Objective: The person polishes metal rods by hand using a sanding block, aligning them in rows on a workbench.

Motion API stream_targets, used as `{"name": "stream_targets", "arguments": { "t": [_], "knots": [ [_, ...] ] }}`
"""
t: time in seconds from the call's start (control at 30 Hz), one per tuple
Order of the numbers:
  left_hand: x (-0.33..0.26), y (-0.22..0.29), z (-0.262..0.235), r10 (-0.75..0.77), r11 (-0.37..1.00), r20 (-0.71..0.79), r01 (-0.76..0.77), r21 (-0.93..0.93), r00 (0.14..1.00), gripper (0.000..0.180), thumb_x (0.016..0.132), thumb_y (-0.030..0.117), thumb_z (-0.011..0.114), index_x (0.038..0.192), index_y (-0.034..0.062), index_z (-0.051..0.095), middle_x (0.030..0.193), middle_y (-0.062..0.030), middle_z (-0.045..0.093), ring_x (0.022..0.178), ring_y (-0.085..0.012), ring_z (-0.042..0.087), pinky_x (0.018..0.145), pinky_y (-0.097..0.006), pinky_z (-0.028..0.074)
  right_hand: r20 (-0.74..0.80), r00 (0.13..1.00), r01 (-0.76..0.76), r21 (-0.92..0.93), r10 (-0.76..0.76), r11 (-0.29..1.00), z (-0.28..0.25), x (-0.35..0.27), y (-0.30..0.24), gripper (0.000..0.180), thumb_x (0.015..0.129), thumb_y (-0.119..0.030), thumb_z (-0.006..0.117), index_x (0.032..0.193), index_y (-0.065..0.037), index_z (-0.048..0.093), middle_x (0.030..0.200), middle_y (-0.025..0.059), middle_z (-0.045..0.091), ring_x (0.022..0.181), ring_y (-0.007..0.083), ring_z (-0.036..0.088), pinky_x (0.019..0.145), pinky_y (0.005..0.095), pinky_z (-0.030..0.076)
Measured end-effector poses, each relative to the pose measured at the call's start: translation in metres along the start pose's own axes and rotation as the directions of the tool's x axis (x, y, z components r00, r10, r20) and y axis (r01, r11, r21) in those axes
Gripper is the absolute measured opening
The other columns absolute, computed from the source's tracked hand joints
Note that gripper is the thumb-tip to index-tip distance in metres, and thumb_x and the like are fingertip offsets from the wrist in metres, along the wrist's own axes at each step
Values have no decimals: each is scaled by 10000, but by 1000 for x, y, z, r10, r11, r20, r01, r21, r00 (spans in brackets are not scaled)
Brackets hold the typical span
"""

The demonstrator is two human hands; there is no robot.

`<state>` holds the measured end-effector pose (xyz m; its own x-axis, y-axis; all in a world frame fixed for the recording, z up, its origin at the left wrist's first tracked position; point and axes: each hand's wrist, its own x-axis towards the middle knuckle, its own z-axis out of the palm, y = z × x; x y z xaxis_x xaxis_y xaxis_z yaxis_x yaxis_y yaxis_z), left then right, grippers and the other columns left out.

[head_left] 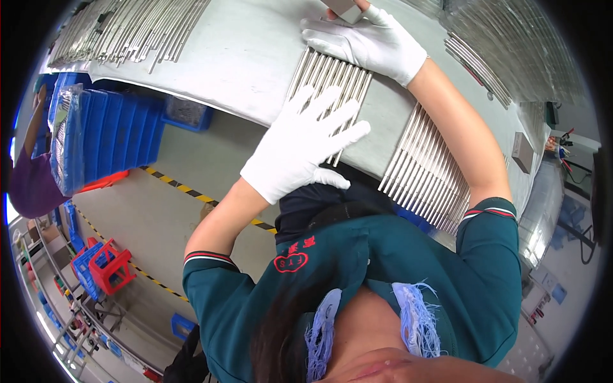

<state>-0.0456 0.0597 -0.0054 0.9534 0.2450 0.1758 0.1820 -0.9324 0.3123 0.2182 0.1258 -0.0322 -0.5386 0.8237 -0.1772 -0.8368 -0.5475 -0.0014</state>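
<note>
A row of slim silver metal rods (330, 69) lies side by side on the grey-covered table, with the near ends reaching its front edge. My left hand (300, 143), in a white glove, rests across the near part of these rods with its fingers spread. At their far ends my right hand (370, 43), also gloved but with bare fingertips showing, grips a grey rectangular block (345, 9). That block is cut off by the top of the picture. Beneath my right forearm a second row of silver rods (424, 166) lies at the table's edge.
More rods (131, 29) lie at the far left, and others (477, 67) at the right. Another grey block (522, 152) sits on the table's right side. Stacked blue bins (121, 127) and a red stool (110, 267) stand left. Another person's purple sleeve (37, 185) shows there.
</note>
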Motion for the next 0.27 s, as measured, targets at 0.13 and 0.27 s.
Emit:
{"name": "stream_targets", "arguments": {
  "t": [0.13,0.27],
  "knots": [
    [6,15,6,55,992,9,-54,-110,998,888,702,577,759,1476,197,545,1549,-79,490,1434,-364,413,1218,-553,270,-106,992,66,-66,-73,996,1,-30,-4,699,1006,-374,633,1463,88,376,1487,347,418,1406,486,414,1203,598,347],
    [6,18,7,73,989,6,-71,-130,997,889,702,500,827,1480,183,534,1545,-74,493,1435,-327,427,1237,-526,271,-88,990,100,-152,-114,983,-2,-34,-5,700,1005,-376,638,1472,74,375,1499,357,406,1407,468,427,1193,607,357]
  ]
}}
